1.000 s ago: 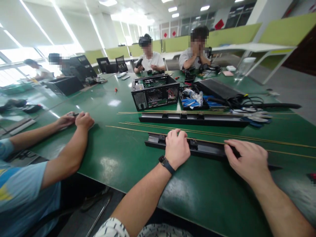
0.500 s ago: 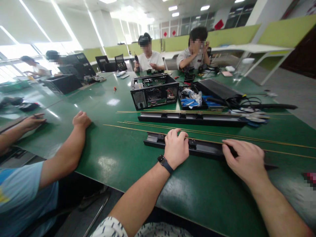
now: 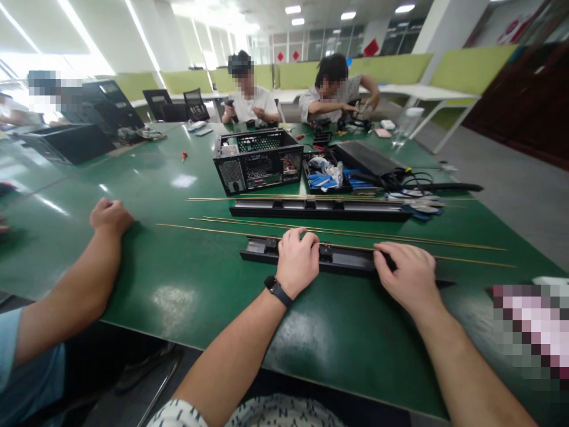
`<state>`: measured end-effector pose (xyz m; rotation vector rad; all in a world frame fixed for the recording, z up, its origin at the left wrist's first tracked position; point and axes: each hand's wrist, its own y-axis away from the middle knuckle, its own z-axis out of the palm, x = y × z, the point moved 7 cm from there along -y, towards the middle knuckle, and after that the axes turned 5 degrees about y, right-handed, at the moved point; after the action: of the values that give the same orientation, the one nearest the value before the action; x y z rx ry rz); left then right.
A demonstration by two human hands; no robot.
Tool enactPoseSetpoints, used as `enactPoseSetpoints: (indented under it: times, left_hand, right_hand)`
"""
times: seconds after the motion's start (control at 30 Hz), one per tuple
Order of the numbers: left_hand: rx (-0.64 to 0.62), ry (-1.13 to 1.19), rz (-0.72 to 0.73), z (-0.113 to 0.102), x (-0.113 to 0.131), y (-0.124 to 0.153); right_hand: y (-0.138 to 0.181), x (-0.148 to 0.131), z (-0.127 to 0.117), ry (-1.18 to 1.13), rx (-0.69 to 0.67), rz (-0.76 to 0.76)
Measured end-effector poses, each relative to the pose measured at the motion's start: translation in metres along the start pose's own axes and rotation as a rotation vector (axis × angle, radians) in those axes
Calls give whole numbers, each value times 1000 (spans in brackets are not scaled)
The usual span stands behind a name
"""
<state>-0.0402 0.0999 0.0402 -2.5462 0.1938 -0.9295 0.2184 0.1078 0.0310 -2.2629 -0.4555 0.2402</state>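
Observation:
A long black channel-shaped rail (image 3: 349, 257) with small black blocks inside lies on the green table in front of me. My left hand (image 3: 297, 261), with a dark watch on the wrist, curls over its left part, fingers reaching the far edge. Farther right, my right hand (image 3: 408, 274) grips the same rail, thumb on the near side. One thin brass-coloured rod (image 3: 204, 229) runs along the rail's far edge, under or against my fingertips; the exact contact is hidden. More thin rods (image 3: 453, 242) lie just behind. A second black rail (image 3: 288, 212) rests beyond them.
Behind the rails stand an open black computer case (image 3: 258, 166) and a black tray (image 3: 311, 185) with blue-white gloves. Cables (image 3: 422, 181) lie at the right. At my left, another person's forearm (image 3: 89, 273) rests on the table. Two people sit across.
My view has turned right, so the scene sits farther left. Both hands keep their places on the rail. The person across at the right has lowered their hands from their head to the table.

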Motion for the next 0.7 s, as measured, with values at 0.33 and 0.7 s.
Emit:
enactPoseSetpoints:
  times: [0.33, 0.7]
  left_hand:
    - [33, 22, 9, -2, -5, -2]
    - [33, -6, 28, -1, -6, -2]
  right_hand:
    - [-2, -6, -3, -62, -41, 40]
    - [-3, -5, -4, -98, -60, 79]
